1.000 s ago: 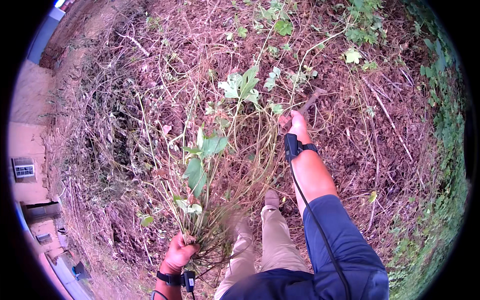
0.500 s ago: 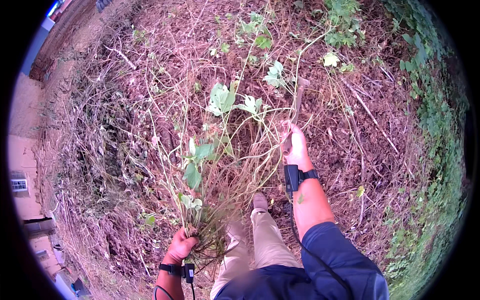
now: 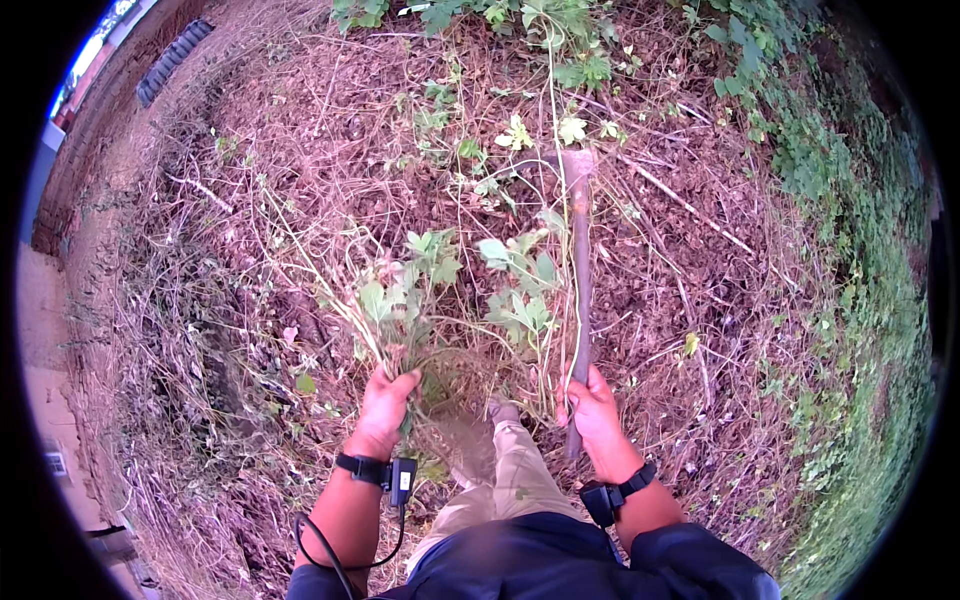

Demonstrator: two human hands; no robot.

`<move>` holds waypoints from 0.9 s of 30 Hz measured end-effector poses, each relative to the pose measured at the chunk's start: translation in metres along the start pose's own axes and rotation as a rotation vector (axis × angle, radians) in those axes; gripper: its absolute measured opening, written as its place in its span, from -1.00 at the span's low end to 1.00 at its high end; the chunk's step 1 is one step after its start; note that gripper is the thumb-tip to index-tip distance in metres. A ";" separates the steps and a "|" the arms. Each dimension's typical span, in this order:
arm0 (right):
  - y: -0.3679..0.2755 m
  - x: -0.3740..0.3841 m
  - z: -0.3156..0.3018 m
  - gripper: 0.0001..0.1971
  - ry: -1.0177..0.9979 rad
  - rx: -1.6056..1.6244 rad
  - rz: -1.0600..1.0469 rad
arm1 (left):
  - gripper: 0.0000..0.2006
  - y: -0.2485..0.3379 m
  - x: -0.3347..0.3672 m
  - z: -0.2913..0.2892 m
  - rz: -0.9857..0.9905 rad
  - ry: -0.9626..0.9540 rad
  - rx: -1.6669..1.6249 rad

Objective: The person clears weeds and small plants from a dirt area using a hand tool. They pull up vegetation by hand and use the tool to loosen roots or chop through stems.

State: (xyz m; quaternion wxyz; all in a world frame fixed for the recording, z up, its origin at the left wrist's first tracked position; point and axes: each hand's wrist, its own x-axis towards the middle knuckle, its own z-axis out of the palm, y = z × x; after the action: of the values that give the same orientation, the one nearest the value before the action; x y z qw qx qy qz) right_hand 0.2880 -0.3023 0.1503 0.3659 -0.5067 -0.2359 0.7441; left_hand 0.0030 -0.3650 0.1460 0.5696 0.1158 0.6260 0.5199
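The weeds [image 3: 430, 300] are a big leafy bunch standing up from the ground [image 3: 250, 250], right in front of my knee. My left hand [image 3: 385, 400] is closed tight around their stems, low down near the dirt. My right hand [image 3: 592, 405] is wrapped all the way around the handle of a long tool [image 3: 580, 270]. The tool points away from me, and its flat end rests in the dry stalks past the bunch. I think I am at the pulling and cutting step. Next I would need a firm tug with the left hand while the tool works at the roots, kept well away from my fingers and my shoe [image 3: 503, 410]. I count one bunch, one tool, two hands, two wrist bands and one shoe.
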 end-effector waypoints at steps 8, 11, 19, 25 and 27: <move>0.089 -0.066 -0.013 -0.82 0.027 -0.330 0.047 | -0.58 0.034 0.068 0.141 -0.033 -0.045 0.496; 0.092 -0.072 -0.012 -0.78 0.067 -0.480 0.058 | -0.41 0.001 0.069 0.140 -0.061 -0.171 0.502; 0.100 -0.078 -0.008 -0.79 0.033 -0.561 -0.023 | -0.67 -0.042 0.075 0.115 -0.239 -0.275 0.230; 0.096 -0.058 -0.028 -0.82 0.131 -0.654 -0.218 | -0.51 -0.007 0.046 0.078 -0.202 -0.215 0.095; 0.073 -0.043 -0.039 -0.85 0.137 -0.265 -0.123 | -0.49 -0.020 0.030 0.038 -0.184 -0.201 0.145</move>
State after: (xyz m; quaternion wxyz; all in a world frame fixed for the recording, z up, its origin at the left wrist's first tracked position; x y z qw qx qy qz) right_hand 0.3114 -0.3822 0.1077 0.3558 -0.5850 -0.3371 0.6462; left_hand 0.0336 -0.3317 0.1199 0.6646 0.1503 0.6097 0.4048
